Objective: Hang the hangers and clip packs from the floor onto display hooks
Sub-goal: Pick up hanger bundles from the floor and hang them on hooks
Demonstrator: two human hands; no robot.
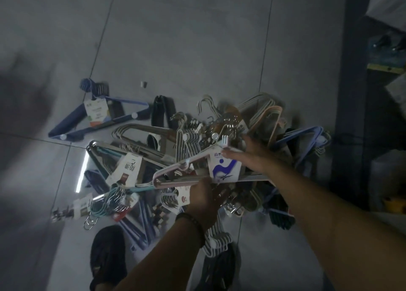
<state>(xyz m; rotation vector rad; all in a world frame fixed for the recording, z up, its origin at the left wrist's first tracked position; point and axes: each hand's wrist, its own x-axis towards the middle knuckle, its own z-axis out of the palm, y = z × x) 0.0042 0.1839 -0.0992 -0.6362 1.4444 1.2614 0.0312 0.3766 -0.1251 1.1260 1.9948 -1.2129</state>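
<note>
pink hanger pack (pixel 175 170) is held above the floor (pixel 175 38) in both hands, over the heap of hanger packs (pixel 151 139) that lies on the grey tiles. its bars run from a rounded corner at the left up towards its hooks at the right, and a white label (pixel 224 167) with a blue swirl hangs on it.

the left hand (pixel 204 196) is seen from the back, fingers curled round the lower bar of the pack just beside the label; a dark bead bracelet (pixel 193 222) sits on its wrist. the right hand (pixel 254 154) grips the top of the pack near the hooks, its thumb laid across the upper edge of the label and its fingers behind it.

a dark blue hanger pack (pixel 96 119) with a paper tag lies apart from the heap at the left. a teal hanger pack (pixel 105 200) with chrome hooks lies at the heap's near left edge. a dark shoe (pixel 107 255) stands on the floor below it. a dark shelf unit (pixel 351 93) rises at the right; the picture is dim and blurred at its edges.
</note>
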